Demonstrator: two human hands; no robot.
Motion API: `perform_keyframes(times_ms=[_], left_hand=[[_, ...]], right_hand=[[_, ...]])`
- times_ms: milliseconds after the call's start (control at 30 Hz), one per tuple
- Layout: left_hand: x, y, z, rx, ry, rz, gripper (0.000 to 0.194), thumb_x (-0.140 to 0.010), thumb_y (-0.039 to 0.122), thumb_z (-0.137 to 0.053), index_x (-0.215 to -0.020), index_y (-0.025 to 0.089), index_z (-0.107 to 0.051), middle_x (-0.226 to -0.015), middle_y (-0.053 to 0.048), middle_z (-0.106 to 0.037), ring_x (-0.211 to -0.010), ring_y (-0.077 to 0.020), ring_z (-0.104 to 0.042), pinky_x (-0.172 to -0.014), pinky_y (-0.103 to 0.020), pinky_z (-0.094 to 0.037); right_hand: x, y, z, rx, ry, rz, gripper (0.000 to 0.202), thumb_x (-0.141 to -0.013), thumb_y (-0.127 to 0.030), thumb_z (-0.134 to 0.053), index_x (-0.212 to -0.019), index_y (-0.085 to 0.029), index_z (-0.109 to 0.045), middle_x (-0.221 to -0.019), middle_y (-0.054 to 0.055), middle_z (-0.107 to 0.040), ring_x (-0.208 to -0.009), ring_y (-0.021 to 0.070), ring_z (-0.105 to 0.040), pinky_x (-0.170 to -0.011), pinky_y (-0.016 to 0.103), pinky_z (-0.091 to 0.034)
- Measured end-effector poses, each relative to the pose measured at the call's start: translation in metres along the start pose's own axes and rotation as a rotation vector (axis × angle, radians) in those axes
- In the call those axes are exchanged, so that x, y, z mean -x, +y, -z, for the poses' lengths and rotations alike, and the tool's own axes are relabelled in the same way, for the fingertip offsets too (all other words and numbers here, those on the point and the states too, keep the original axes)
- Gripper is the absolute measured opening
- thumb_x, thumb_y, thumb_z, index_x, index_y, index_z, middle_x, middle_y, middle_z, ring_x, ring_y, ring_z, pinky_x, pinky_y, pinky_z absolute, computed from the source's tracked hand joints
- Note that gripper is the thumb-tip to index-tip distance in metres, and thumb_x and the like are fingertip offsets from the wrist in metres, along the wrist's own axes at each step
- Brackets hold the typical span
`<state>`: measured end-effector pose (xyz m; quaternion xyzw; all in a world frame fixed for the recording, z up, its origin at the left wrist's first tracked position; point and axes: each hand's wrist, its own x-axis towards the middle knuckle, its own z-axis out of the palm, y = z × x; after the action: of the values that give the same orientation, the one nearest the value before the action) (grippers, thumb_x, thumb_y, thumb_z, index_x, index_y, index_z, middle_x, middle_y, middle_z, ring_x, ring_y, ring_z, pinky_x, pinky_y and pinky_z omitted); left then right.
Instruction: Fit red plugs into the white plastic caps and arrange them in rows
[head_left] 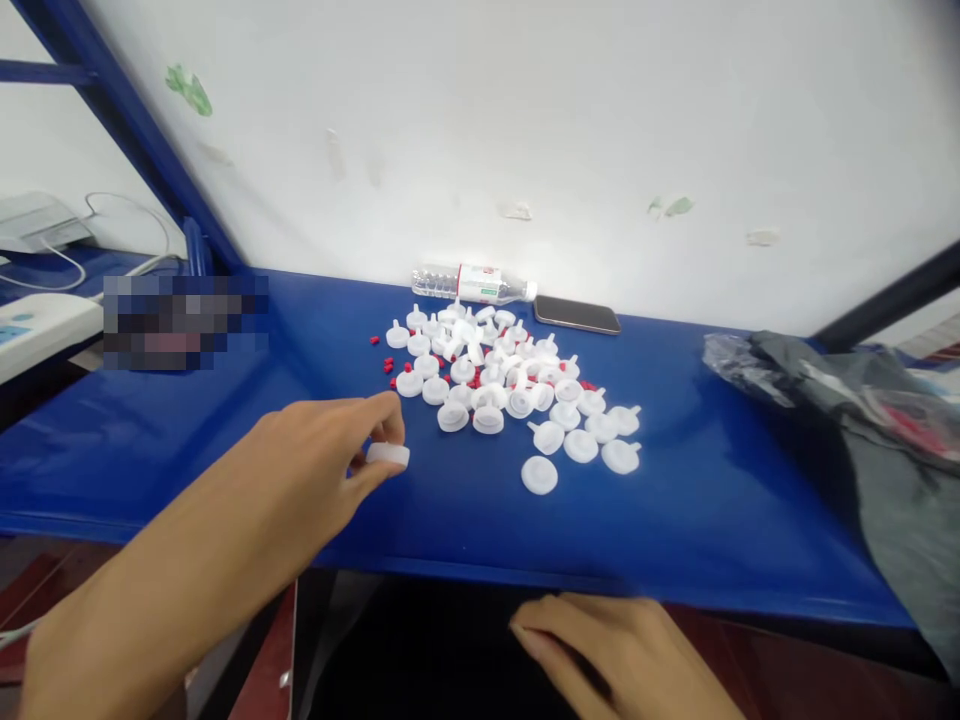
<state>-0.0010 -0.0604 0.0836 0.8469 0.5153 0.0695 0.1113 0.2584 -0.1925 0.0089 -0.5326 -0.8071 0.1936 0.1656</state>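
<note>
My left hand (pixel 352 440) is above the blue tabletop, left of the pile, with thumb and fingers pinched on a white plastic cap (pixel 390 455). Most of that cap's far side is covered by the fingers. Low in the view, just past the table's front edge, my right hand (pixel 607 640) has its thumb and fingertips drawn together; anything between them is hidden. Many white round caps with short stems (pixel 487 415) lie heaped on the table, and one cap (pixel 539 475) sits apart at the front. Small red pieces (pixel 388 364) are scattered among and left of them.
A clear bottle (pixel 472 284) lies on its side against the wall, beside a dark phone (pixel 577 314). Grey fabric and plastic bags (pixel 817 390) cover the right end of the blue table (pixel 720 510). A white power strip (pixel 45 325) is at far left.
</note>
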Motion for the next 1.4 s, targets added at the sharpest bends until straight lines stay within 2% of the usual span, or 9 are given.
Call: perform_keyframes(times_ms=[267, 567, 767, 900, 1000, 1100, 1233, 1333, 1400], left_hand=[[0.0, -0.007, -0.007, 0.115, 0.004, -0.008, 0.008, -0.093, 0.034, -0.059, -0.09, 0.026, -0.06, -0.091, 0.005, -0.073, -0.073, -0.0156, -0.067, -0.063, -0.027, -0.038], [0.005, -0.001, -0.012, 0.22, 0.009, -0.123, 0.012, -0.097, 0.028, -0.056, -0.101, 0.03, -0.067, -0.102, 0.004, -0.071, -0.093, -0.0172, -0.065, -0.081, -0.029, -0.04], [0.005, 0.006, -0.019, 0.214, 0.054, -0.096, 0.019, -0.093, 0.028, -0.064, -0.112, 0.032, -0.068, -0.111, 0.003, -0.071, -0.101, -0.0196, -0.065, -0.091, -0.032, -0.043], [0.001, 0.018, -0.022, 0.192, 0.018, -0.101, 0.015, -0.095, 0.026, -0.059, -0.106, 0.028, -0.07, -0.106, 0.0, -0.073, -0.096, -0.0227, -0.068, -0.091, -0.039, -0.048], [-0.004, 0.02, -0.032, 0.15, 0.022, -0.099, 0.032, -0.097, 0.022, -0.051, -0.124, 0.026, -0.066, -0.115, -0.005, -0.073, -0.1, -0.0255, -0.07, -0.093, -0.044, -0.052], [-0.008, 0.021, -0.041, 0.068, 0.038, -0.088, 0.048, -0.098, 0.025, -0.045, -0.145, 0.023, -0.052, -0.138, -0.011, -0.064, -0.123, -0.0301, -0.062, -0.105, -0.05, -0.048], [-0.013, 0.028, -0.038, -0.015, -0.093, -0.036, 0.047, -0.095, 0.019, -0.046, -0.14, 0.021, -0.058, -0.143, -0.013, -0.061, -0.128, -0.0312, -0.061, -0.105, -0.047, -0.049], [-0.015, 0.03, -0.034, -0.017, -0.136, -0.036, 0.044, -0.094, 0.015, -0.046, -0.132, 0.026, -0.065, -0.139, -0.009, -0.064, -0.119, -0.0281, -0.067, -0.1, -0.044, -0.054], [-0.015, 0.029, -0.033, -0.023, -0.133, -0.032, 0.043, -0.093, 0.016, -0.046, -0.129, 0.027, -0.067, -0.137, -0.007, -0.065, -0.118, -0.028, -0.068, -0.101, -0.045, -0.054]], right_hand=[[-0.011, -0.005, -0.009, -0.043, -0.08, 0.084, 0.024, -0.101, -0.023, -0.05, -0.097, -0.031, -0.072, -0.081, -0.006, -0.077, -0.064, 0.0153, -0.073, -0.061, 0.023, -0.052], [-0.027, 0.006, 0.027, -0.144, 0.308, 0.027, 0.017, -0.101, -0.03, -0.056, -0.103, -0.03, -0.073, -0.092, -0.005, -0.078, -0.07, 0.0127, -0.073, -0.07, 0.018, -0.055], [-0.032, 0.02, 0.021, -0.194, 0.418, -0.07, 0.019, -0.099, -0.035, -0.058, -0.103, -0.026, -0.075, -0.067, -0.006, -0.069, -0.056, 0.0107, -0.065, -0.06, 0.017, -0.051], [-0.031, 0.024, 0.024, -0.228, 0.483, -0.127, 0.022, -0.1, -0.037, -0.057, -0.099, -0.025, -0.075, -0.067, -0.005, -0.069, -0.055, 0.0107, -0.063, -0.06, 0.017, -0.05], [-0.028, 0.03, 0.035, -0.189, 0.563, -0.183, 0.025, -0.099, -0.041, -0.056, -0.096, -0.025, -0.075, -0.071, -0.003, -0.071, -0.055, 0.0119, -0.063, -0.059, 0.019, -0.05], [-0.019, 0.046, 0.056, -0.071, 0.685, -0.294, 0.032, -0.098, -0.048, -0.054, -0.094, -0.025, -0.076, -0.073, -0.002, -0.073, -0.053, 0.0132, -0.063, -0.057, 0.022, -0.049], [0.007, 0.095, 0.11, 0.194, 0.788, -0.526, 0.031, -0.095, -0.051, -0.055, -0.102, -0.028, -0.074, -0.084, 0.0, -0.077, -0.064, 0.0185, -0.07, -0.063, 0.026, -0.05], [0.037, 0.153, 0.17, 0.407, 0.706, -0.707, 0.03, -0.091, -0.044, -0.061, -0.112, -0.026, -0.072, -0.097, 0.006, -0.078, -0.089, 0.0267, -0.073, -0.075, 0.03, -0.05], [0.055, 0.192, 0.208, 0.543, 0.522, -0.952, 0.03, -0.093, -0.038, -0.056, -0.106, -0.021, -0.076, -0.095, 0.013, -0.078, -0.087, 0.0319, -0.072, -0.07, 0.034, -0.048]])
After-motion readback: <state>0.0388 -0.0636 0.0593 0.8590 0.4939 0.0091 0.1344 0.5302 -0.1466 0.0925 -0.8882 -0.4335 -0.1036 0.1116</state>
